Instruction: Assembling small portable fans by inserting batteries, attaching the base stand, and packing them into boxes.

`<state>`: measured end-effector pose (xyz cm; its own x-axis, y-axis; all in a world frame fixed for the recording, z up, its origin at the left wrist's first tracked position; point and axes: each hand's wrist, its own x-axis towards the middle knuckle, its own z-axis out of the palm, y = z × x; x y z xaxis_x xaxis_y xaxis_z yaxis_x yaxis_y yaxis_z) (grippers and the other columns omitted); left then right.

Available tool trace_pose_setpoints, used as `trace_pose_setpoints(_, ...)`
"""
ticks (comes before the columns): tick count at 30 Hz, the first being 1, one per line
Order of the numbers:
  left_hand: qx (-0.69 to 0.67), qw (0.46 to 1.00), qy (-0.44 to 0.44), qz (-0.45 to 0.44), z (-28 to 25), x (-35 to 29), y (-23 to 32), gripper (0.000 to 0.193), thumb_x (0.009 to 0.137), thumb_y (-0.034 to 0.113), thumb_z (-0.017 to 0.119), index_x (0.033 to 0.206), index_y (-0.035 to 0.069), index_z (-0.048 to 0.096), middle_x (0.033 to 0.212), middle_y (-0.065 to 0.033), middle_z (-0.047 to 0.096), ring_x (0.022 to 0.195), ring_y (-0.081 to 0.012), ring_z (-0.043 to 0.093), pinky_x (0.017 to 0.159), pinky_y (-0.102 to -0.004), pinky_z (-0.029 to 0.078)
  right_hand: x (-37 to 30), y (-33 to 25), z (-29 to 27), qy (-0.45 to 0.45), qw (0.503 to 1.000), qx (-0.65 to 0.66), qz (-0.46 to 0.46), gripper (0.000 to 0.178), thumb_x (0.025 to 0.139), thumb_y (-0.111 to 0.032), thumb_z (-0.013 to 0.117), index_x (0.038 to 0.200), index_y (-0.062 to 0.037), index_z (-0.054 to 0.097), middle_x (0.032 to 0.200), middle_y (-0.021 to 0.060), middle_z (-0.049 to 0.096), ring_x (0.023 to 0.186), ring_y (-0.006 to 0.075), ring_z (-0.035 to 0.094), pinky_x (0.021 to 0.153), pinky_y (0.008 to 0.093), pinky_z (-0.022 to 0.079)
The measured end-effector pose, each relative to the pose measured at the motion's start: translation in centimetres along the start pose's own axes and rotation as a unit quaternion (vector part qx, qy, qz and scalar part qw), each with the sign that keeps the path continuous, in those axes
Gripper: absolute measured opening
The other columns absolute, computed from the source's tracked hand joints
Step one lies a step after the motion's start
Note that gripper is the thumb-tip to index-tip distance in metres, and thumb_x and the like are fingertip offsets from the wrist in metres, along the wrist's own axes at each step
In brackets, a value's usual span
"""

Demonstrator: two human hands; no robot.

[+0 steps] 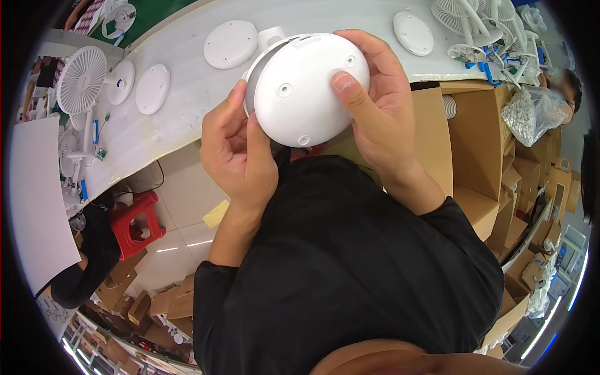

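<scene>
Between my hands is a white round fan base, its underside toward me. The oval bottom cover (305, 103) has several recessed screw holes, and a dark gap along its upper left edge parts it from the base shell (271, 37) behind. My left hand (237, 153) is closed on the left rim, fingers and thumb at the gap. With its thumb pressed on the cover's face and its fingers behind the far edge, my right hand (389, 103) grips the right side. Most of the shell is hidden behind the cover.
On the white worktable (181, 47) lie more round white covers (230, 44). White desk fans (81, 81) stand at the left, others (465, 19) with blue batteries at the far right. An open cardboard box (475, 137) is right of me; a red stool (136, 224) stands left.
</scene>
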<state>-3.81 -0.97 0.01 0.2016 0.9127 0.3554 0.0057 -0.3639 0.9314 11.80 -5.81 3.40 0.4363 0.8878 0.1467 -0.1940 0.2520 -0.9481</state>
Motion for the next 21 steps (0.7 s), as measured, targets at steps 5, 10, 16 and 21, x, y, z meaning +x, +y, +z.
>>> trace_pose_setpoints(5,-0.069,0.997,0.031,0.017,-0.5,-1.0,-1.2,0.038,0.094,0.005,0.056,0.130,-0.003,0.048,0.121,-0.0233,0.060,0.101,-0.0233,0.064,0.083,-0.0287,0.053,-1.4,0.2,1.0,0.028,0.998,-0.061,-0.009,0.041,0.089,-0.009,0.063,0.127,-0.0025,0.051,0.121,0.0127,0.053,0.104,0.0212,0.054,0.090,0.0298,0.046)
trace_pose_setpoints(10,-0.068,0.997,-0.033,-0.032,-0.3,-2.0,1.4,0.043,0.092,0.015,0.060,0.128,-0.005,0.051,0.118,-0.0188,0.058,0.103,-0.0231,0.060,0.084,-0.0294,0.050,-2.2,0.8,1.4,0.056,0.994,-0.083,-0.040,0.044,0.087,-0.008,0.064,0.128,-0.0028,0.051,0.118,0.0113,0.053,0.100,0.0203,0.054,0.088,0.0295,0.045)
trace_pose_setpoints(16,-0.070,0.990,-0.062,-0.101,-1.1,-1.2,2.5,0.051,0.092,0.029,0.061,0.128,-0.005,0.050,0.118,-0.0179,0.058,0.099,-0.0226,0.058,0.086,-0.0308,0.047,-2.2,1.6,0.5,-0.029,0.987,-0.113,-0.107,0.048,0.083,-0.005,0.066,0.128,-0.0028,0.051,0.115,0.0109,0.053,0.097,0.0201,0.053,0.086,0.0290,0.045)
trace_pose_setpoints(21,-0.057,0.990,-0.094,-0.091,-2.0,-1.4,1.6,0.050,0.092,0.031,0.062,0.125,-0.005,0.051,0.116,-0.0169,0.059,0.095,-0.0216,0.058,0.083,-0.0295,0.047,-1.8,1.3,-0.5,-0.132,0.973,-0.148,-0.120,0.052,0.081,-0.004,0.067,0.130,-0.0003,0.049,0.121,0.0133,0.051,0.099,0.0207,0.052,0.087,0.0281,0.043)
